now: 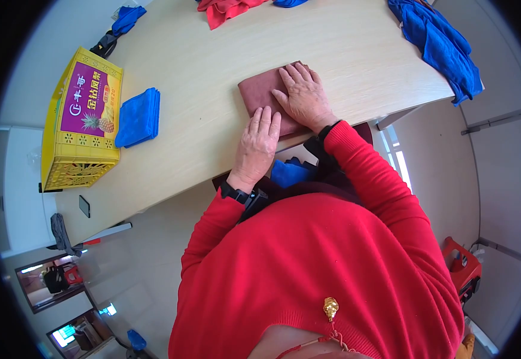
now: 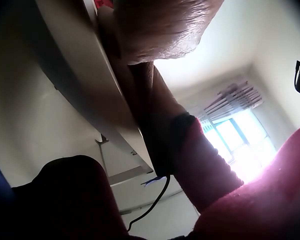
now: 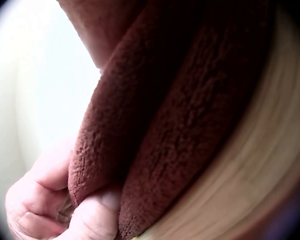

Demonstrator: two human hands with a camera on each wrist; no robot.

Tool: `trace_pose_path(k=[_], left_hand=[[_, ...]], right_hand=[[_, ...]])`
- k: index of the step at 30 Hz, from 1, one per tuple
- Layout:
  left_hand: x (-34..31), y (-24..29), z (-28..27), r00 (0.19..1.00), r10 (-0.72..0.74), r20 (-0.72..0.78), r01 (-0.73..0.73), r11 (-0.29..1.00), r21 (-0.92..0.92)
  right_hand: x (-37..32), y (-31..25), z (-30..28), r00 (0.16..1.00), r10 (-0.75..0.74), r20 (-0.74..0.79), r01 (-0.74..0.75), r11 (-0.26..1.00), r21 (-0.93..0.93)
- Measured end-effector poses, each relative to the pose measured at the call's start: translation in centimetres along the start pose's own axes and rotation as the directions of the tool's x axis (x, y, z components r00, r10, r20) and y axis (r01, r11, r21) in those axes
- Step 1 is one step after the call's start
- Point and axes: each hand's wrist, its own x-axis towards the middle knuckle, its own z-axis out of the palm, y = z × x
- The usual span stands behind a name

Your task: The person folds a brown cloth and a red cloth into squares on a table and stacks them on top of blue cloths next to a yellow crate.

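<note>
A folded brown cloth [image 1: 257, 90] lies near the table's front edge in the head view. My right hand [image 1: 303, 96] rests flat on its right part, fingers extended. At its near left corner is my left hand [image 1: 257, 146], fingers over the top and thumb hidden from above. The right wrist view shows the thumb of the left hand [image 3: 50, 207] tucked between layers of the brown cloth [image 3: 175, 125], pinching the upper one. The left wrist view has the left hand [image 2: 160, 30] close up, its fingertips out of sight.
A yellow crate [image 1: 84, 161] stands at the left beside a folded blue cloth [image 1: 139, 116]. A phone [image 1: 84, 206] lies near the left corner. Red cloth [image 1: 227, 11] is at the far edge, and blue cloth [image 1: 437, 48] hangs over the right edge. Blue fabric [image 1: 293, 172] is on the lap.
</note>
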Motion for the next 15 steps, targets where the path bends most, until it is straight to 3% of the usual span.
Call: trace_pose_path(k=[6, 15], left_hand=[[1.7, 1.5, -0.5, 0.995, -0.024, 0.096, 0.008, 0.985, 0.172], [1.5, 1.8, -0.5, 0.984, -0.04, 0.173, 0.006, 0.981, 0.192]], right_hand=[[-0.1, 0.1, 0.2, 1.0, 0.005, -0.015, -0.005, 1.0, -0.001], [-0.2, 0.5, 0.8, 0.996, -0.017, -0.084, 0.019, 1.0, 0.024]])
